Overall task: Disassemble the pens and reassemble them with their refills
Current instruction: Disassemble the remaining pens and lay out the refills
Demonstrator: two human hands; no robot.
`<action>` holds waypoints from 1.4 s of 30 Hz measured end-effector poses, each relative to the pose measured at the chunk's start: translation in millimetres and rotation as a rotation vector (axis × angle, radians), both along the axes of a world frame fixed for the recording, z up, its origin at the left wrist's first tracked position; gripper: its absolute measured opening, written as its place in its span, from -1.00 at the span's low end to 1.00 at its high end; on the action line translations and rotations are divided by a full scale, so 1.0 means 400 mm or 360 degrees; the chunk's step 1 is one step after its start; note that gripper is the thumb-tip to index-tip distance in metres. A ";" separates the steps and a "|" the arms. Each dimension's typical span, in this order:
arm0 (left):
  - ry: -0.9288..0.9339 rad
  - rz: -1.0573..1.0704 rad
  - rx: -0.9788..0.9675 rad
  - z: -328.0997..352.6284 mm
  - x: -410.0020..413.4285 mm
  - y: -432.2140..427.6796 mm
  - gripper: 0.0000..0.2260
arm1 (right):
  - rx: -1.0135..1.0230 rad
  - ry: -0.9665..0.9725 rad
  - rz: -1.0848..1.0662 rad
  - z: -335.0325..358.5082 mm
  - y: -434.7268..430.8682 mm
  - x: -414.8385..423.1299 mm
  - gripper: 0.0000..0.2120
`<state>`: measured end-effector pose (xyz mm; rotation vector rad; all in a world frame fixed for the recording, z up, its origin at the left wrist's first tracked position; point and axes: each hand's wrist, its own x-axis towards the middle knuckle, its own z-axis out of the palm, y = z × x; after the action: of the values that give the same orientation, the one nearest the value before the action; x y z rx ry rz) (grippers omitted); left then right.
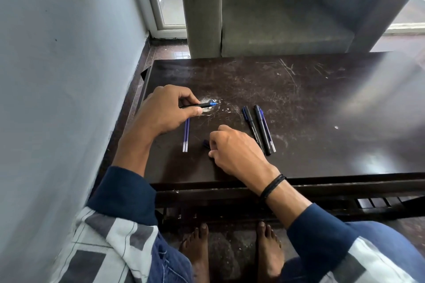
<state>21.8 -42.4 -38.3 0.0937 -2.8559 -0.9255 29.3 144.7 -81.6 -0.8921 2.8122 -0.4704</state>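
My left hand [163,110] grips a black pen barrel [199,105] with a blue tip, held level over the dark table [310,108]. Just below that hand, two blue refills [186,135] lie side by side on the table. My right hand [234,149] rests on the table with fingers curled beside a small dark blue pen part [205,143]; whether it pinches the part is unclear. To the right lie two black pens [257,128] with another blue refill [268,131] alongside them.
A grey armchair [271,20] stands behind the table's far edge. A pale wall [64,76] runs close along the left. The table's front edge is near my knees, and my bare feet are on the floor below.
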 end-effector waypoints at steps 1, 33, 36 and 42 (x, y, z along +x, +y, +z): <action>-0.0011 -0.0002 0.0003 -0.001 0.000 0.000 -0.91 | 0.0007 0.0005 -0.0014 0.001 0.002 -0.001 -0.90; -0.0056 -0.0233 0.0069 0.023 0.013 0.022 -0.91 | -0.2249 -0.1274 -0.1228 0.075 0.046 -0.081 -0.78; -0.0050 -0.0229 0.0063 0.025 0.013 0.021 -0.91 | -0.2211 -0.1297 -0.1215 0.072 0.041 -0.078 -0.79; -0.0054 -0.0224 0.0039 0.020 0.012 0.025 -0.91 | -0.2163 -0.1334 -0.1169 0.075 0.041 -0.073 -0.81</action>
<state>26.7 -32.4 -30.3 -0.0909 -2.9140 -0.9942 0.1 161.0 -51.7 0.3525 1.6311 -2.2584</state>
